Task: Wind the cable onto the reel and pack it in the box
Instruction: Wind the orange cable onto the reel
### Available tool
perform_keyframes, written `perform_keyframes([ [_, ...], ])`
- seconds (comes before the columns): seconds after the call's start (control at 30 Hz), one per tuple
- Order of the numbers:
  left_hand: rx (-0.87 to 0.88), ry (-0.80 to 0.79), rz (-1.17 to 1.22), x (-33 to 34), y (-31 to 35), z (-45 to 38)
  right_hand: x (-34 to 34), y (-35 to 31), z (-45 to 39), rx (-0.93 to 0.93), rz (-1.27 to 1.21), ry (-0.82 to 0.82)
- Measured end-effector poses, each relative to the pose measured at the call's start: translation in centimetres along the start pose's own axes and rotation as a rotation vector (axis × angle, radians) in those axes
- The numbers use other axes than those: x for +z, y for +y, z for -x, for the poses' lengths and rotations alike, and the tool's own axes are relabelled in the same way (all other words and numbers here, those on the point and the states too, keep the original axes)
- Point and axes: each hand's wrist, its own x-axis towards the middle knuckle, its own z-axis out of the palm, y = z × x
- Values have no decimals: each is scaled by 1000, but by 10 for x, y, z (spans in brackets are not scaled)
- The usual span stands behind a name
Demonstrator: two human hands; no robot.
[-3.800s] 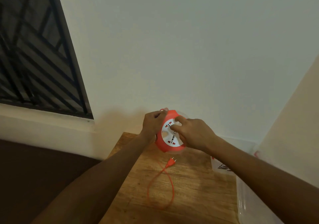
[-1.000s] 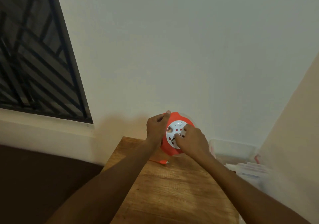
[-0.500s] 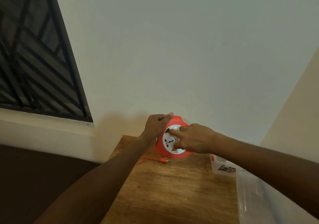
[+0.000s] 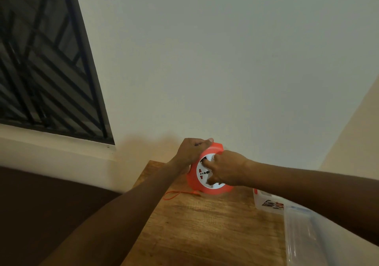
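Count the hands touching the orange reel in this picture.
2. The left hand holds the reel at its top rim; the right hand presses fingers on its white face.

1. Round orange plastic reel w/ white socket face (image 4: 202,173): right half of face hidden behind right hand (image 4: 227,168); upper-left rim covered by left hand (image 4: 191,150); back side out of sight.
2. Right fingertips on the face: blurred, exact grip can't be told.
3. Thin orange cable (image 4: 174,194), centre-left: one end runs behind left forearm; plug tip too small/blurry to make out.
4. Clear plastic box (image 4: 303,235), lower right: cut off by bottom edge, partly behind right forearm; contents unclear.
5. Small label on clear container (image 4: 272,204): print unreadable.
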Motion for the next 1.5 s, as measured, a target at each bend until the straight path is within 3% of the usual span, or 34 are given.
perform_keyframes([
  [0.2,-2,-5,13,0,-5,0,-1,-17,-17,50,5,8],
  [0.27,7,-4,26,0,-7,1,4,-13,-13,35,-5,108],
  [0.37,13,27,56,-2,-5,1,21,-3,-6,104,-232,246],
  [0.47,32,83,57,-1,-3,-2,36,-9,-7,239,-403,287],
  [0.57,20,240,97,4,-6,0,45,-26,-12,555,-608,336],
  [0.7,-12,373,260,20,-6,4,40,-51,-32,1111,-1391,619],
  [0.77,1,365,235,28,-9,4,34,-63,-45,1283,-1758,652],
  [0.83,-13,349,195,31,-19,6,31,-69,-50,1347,-1967,638],
  [0.9,-57,324,212,30,-27,8,33,-69,-45,1262,-2033,550],
  [0.93,-72,310,232,27,-30,7,35,-68,-41,1171,-1972,471],
  [1.0,-78,299,230,22,-29,5,40,-64,-23,994,-1610,326],
  [1.1,-69,299,162,11,-23,0,47,-52,7,747,-895,365],
  [1.17,-72,241,148,5,-19,-2,52,-37,18,499,-625,377],
  [1.27,-59,149,90,2,-16,-4,54,-18,21,254,-485,354],
  [1.5,-32,-9,32,8,-12,-2,34,-10,11,-50,-191,324],
])
